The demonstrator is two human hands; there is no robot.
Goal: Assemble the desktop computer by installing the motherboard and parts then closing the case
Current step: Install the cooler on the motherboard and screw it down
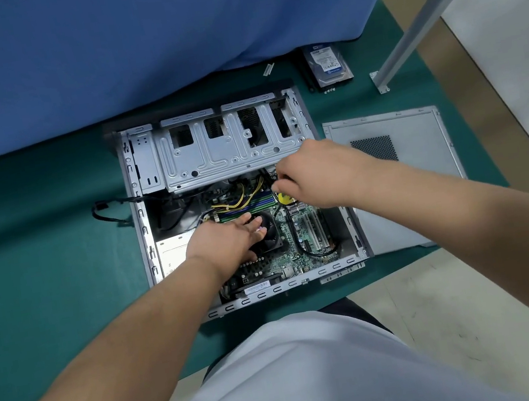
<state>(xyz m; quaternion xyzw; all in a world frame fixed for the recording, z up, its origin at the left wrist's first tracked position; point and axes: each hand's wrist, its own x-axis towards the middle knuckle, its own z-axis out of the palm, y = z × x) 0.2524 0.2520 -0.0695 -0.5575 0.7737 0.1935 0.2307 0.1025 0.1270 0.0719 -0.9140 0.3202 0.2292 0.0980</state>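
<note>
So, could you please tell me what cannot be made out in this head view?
- What the right hand pinches: hidden by its own curled fingers.
- CPU fan centre: covered by the left hand.
- Hard drive label: too small to read.
- Side panel: near part hidden behind the right forearm.

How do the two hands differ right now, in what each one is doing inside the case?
The left hand lies flat with straight fingers resting on the black CPU fan; the right hand is curled, its fingers pinching something small among the cables near the yellow-topped part. The left sits mid-board; the right works farther back, by the drive cage. Both are inside the open case, over the motherboard.
</note>
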